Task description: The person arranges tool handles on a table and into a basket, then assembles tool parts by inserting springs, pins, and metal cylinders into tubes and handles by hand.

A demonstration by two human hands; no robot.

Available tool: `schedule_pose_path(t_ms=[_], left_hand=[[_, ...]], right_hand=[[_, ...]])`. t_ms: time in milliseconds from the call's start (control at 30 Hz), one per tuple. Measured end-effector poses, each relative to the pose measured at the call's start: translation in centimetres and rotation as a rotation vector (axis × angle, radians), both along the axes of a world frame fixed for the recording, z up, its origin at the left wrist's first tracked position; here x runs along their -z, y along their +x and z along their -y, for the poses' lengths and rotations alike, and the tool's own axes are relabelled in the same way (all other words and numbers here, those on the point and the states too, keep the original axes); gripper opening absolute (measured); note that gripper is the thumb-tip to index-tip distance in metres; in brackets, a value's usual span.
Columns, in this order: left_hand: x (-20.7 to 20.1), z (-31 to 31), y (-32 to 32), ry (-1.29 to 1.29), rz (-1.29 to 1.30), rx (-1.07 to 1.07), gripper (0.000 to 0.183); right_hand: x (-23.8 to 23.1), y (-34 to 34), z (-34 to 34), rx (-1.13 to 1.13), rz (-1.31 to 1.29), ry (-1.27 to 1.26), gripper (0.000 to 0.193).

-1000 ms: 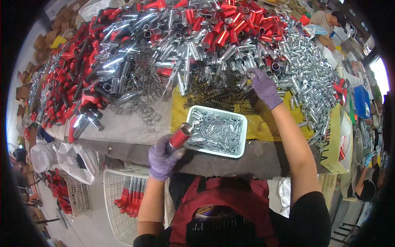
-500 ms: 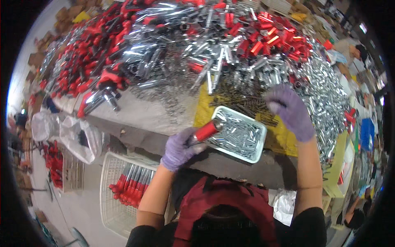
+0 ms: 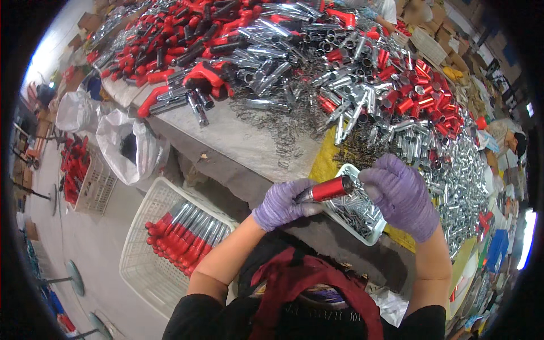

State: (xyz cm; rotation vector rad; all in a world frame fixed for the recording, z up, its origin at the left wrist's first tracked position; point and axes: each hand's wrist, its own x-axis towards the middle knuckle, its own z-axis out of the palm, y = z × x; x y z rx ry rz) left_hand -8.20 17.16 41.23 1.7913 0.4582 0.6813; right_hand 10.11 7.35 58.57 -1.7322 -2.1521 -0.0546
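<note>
My left hand (image 3: pixel 286 204), in a purple knitted glove, grips a red metal tube (image 3: pixel 327 189) with a silver end. The tube tilts slightly up to the right, its dark end facing my right hand (image 3: pixel 399 195). That hand wears a matching glove, and its fingers are pinched just beside the tube's end. Whatever lies between those fingertips is too small or hidden to make out. Beneath both hands sits a pale plastic tray (image 3: pixel 371 242) full of small silver pins (image 3: pixel 364 214), partly covered by the tube and right hand.
Heaped on the table are red-and-black handles (image 3: pixel 187 34), chrome tubes (image 3: pixel 272 79), red sleeves (image 3: pixel 419 85), thin springs (image 3: pixel 289 136) and small silver parts (image 3: pixel 459 187). Left below the table edge, a white basket (image 3: pixel 136 249) holds red-handled tools (image 3: pixel 181 243). White sacks (image 3: pixel 116 153) stand farther left.
My right hand has come from the dark springs behind the tray to the tube's end, its fingers now pinched. The left hand still holds the tube, now tilted less steeply. The view has turned.
</note>
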Motion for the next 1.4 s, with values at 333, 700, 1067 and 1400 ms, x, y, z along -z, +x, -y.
schedule_pose_path(t_ms=[333,700,1067,1400], left_hand=[[0.6,-0.5,-0.5,0.045,0.028,-0.065,0.053],[1.9,-1.4,-0.9,-0.829,0.771,-0.377,0.024],[1.0,-1.1,-0.8,-0.992,0.781,-0.377,0.028],[0.0,-1.4,-1.6,-0.881,0.478,-0.146,0.034]], right_hand=[[-1.2,-1.3,-3.7,-0.2,0.027,-0.137,0.025],[3.5,-8.8,-25.5,-0.129,-0.054,-0.198,0.036],[7.7,-15.9,-37.7,0.257,0.278,-0.137,0.052],[1.6,-1.2,-15.6,0.119,-0.957,0.199,0.065]])
